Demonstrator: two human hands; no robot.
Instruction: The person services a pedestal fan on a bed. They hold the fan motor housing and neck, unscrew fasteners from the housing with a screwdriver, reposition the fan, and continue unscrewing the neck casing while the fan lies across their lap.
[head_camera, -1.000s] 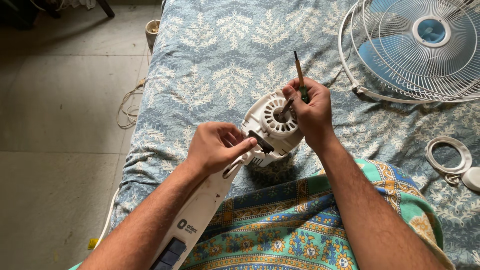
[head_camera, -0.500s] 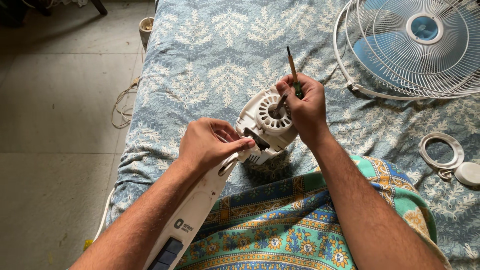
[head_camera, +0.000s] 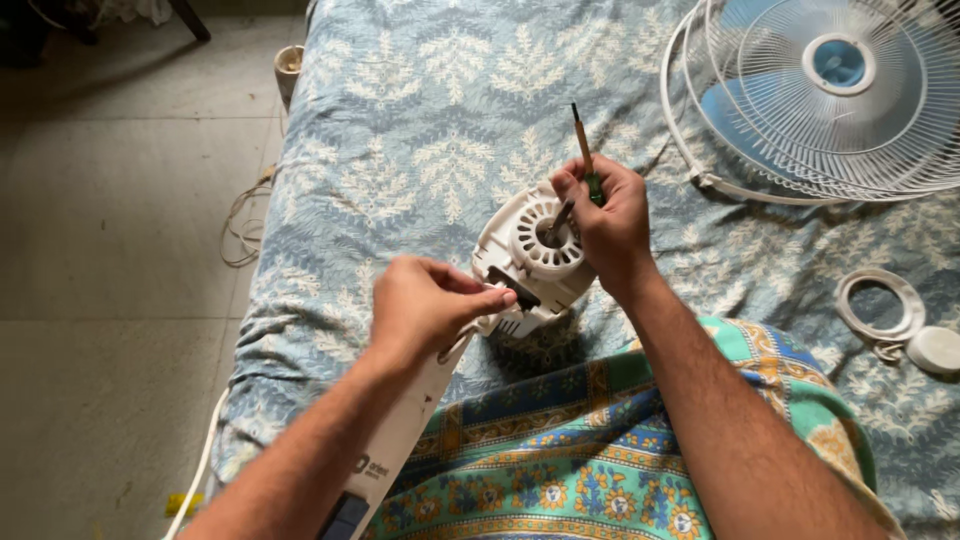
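Left hand (head_camera: 425, 305) closed around the neck of a white fan motor (head_camera: 532, 258) lying on the blue patterned bedspread (head_camera: 400, 130), just above the lap. Right hand (head_camera: 608, 222) gripping a screwdriver (head_camera: 583, 150), tip in the motor's vented centre. Fan grille (head_camera: 830, 95) well apart, upper right.

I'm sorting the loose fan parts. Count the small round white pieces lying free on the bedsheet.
2. A white ring lies on the sheet at the right edge, and a white cap sits just below and right of it, touching or nearly so. Others may be hidden under the fan guard.
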